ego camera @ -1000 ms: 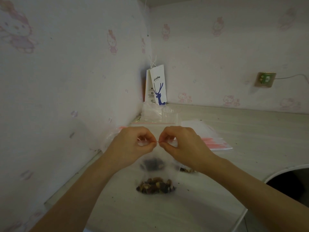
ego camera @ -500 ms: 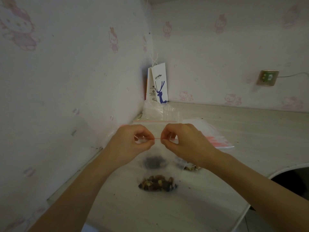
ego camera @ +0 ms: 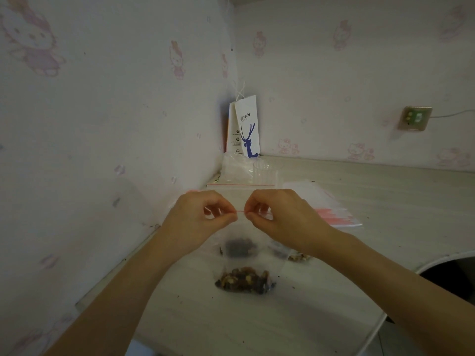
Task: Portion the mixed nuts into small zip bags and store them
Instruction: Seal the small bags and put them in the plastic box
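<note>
Clear plastic with a red zip strip (ego camera: 240,212) along its mouth: the small zip bag (ego camera: 257,263) hangs between my hands over the near part of the counter (ego camera: 398,201), a portion of mixed nuts (ego camera: 245,280) settled in its bottom; I cannot tell whether the bottom touches the counter. My left hand (ego camera: 203,217) and right hand (ego camera: 280,217) each pinch the strip between thumb and forefinger, close together at its middle, the other fingers curled in. I judge that this bag is filled and I am pressing its seal shut. The next move calls for sliding both pinches outward, left and right, to the ends of the strip with even pressure, keeping the bag upright so no nuts reach the track. Just behind it, to the right, another bag with nuts (ego camera: 298,256) lies on the counter, and something dark shows through the plastic, too blurred to name. Farther right lies a stack of empty zip bags (ego camera: 334,209); in the far corner stand a clear cup (ego camera: 264,170) and a white paper coffee bag (ego camera: 246,127).
</note>
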